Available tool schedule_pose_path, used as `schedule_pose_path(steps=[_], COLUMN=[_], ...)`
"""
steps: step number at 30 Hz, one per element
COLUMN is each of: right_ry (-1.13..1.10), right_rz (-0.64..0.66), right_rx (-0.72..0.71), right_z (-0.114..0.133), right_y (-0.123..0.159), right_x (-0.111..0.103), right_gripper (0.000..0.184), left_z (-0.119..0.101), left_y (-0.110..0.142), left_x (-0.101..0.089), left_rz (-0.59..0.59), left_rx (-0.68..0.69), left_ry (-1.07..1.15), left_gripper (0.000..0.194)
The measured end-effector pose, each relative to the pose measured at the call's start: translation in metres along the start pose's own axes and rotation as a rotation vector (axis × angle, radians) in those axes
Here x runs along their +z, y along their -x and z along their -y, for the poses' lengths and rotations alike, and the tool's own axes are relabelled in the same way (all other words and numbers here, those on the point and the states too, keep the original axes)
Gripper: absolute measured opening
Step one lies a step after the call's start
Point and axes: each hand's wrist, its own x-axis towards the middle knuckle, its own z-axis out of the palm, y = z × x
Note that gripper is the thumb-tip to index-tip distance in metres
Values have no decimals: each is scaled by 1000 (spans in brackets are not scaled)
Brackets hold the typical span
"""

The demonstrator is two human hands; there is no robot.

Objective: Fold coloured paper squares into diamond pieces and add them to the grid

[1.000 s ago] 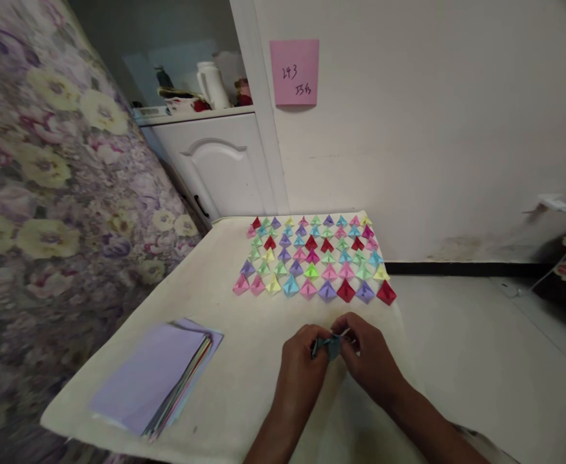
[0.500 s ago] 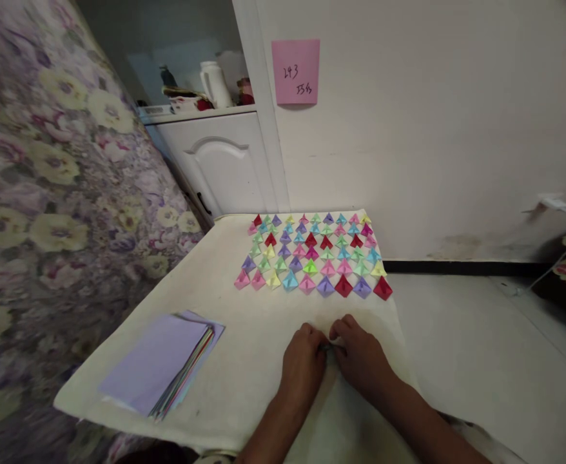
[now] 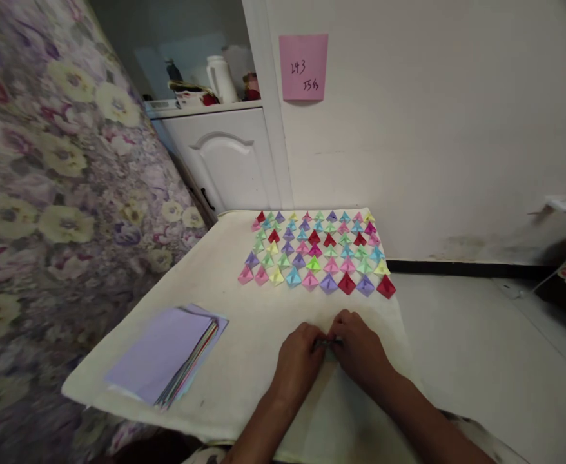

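My left hand (image 3: 300, 358) and my right hand (image 3: 359, 345) meet low over the near part of the table, fingertips pinched together. Between them is a small piece of folded blue-green paper (image 3: 325, 343), mostly hidden by the fingers, so its shape cannot be made out. Beyond my hands, several rows of small folded paper pieces (image 3: 328, 283) in pink, purple, red, green, blue and yellow cover the far part of the table. To the left of my left hand lies a stack of coloured paper sheets (image 3: 162, 351) with a lilac sheet on top.
A cream cloth covers the table (image 3: 215, 270). Left of it hangs a floral curtain (image 3: 70, 212). Behind stands a white cabinet (image 3: 229, 161) with a white jug (image 3: 222, 80) on its shelf. A pink note (image 3: 303, 67) is stuck to the wall; a plugged-in cable (image 3: 561, 205) is at right.
My hands have drawn closer together over the folded paper, and it shows less between the fingers now. The camera view has shifted slightly. The paper rows and stack stay as they were.
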Motion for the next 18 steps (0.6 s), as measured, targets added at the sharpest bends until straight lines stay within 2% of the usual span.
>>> schedule_pose_path(steps=[5,10,14,18], right_ry=[45,59,101,172], right_rz=[18,54,102,89], right_rx=[-21,-40,-1,35], right_z=[0,0,4,8], right_y=[-5,-6,-6,-6], right_x=[0,2,0,2], right_gripper=[19,19,14,9], left_z=[0,-2,-3,-2], left_y=[3,4,4,3], left_x=[-6,-10,-13,-15], left_rz=[-5,12,45,43], left_rx=[10,-37,-84,-85], left_ry=[21,0,-32,-36], left_gripper=[23,27,29,30])
